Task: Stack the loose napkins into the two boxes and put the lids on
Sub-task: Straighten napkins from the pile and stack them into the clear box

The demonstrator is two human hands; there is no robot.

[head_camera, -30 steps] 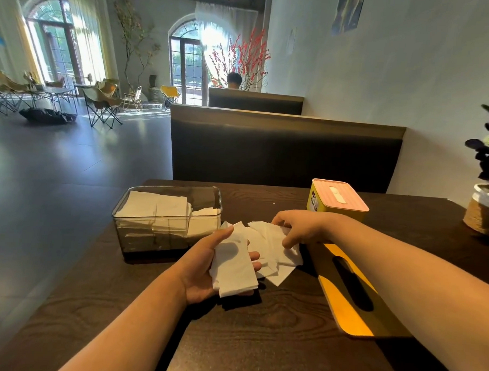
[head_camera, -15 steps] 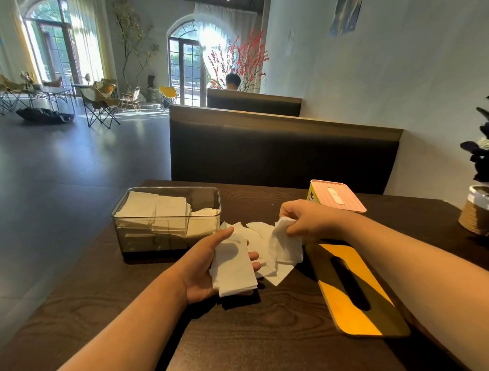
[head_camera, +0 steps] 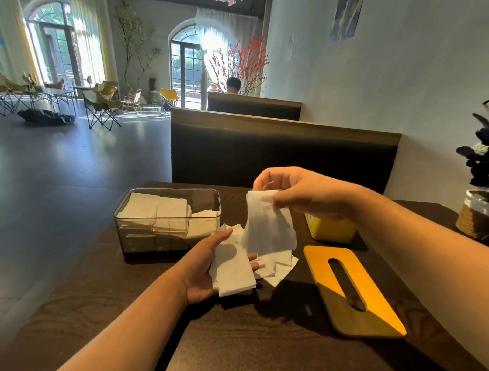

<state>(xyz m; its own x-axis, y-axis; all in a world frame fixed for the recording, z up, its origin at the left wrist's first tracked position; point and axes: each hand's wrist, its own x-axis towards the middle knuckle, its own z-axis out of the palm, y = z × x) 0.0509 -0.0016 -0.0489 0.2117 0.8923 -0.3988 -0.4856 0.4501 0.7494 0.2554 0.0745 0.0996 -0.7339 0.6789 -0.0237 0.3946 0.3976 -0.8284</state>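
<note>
My right hand (head_camera: pixel 302 193) pinches one white napkin (head_camera: pixel 268 228) by its top edge and holds it hanging in the air above the loose napkins (head_camera: pixel 279 268) on the table. My left hand (head_camera: pixel 203 270) lies palm up and holds a small stack of napkins (head_camera: pixel 232 271), thumb on top. The clear box (head_camera: pixel 166 224) at the left is filled with folded napkins and has no lid on. The yellow box (head_camera: pixel 331 229) stands behind my right wrist, its top hidden. A yellow slotted lid (head_camera: pixel 353 291) lies flat on the table at the right.
The dark wooden table (head_camera: pixel 259 340) has its left edge close to the clear box. A potted plant (head_camera: pixel 483 201) stands at the far right. A dark booth bench (head_camera: pixel 281 153) backs the table's far side. A person sits in the far booth.
My right hand has picked one napkin off the loose pile and raised it into the air. My left hand has kept still with its stack.
</note>
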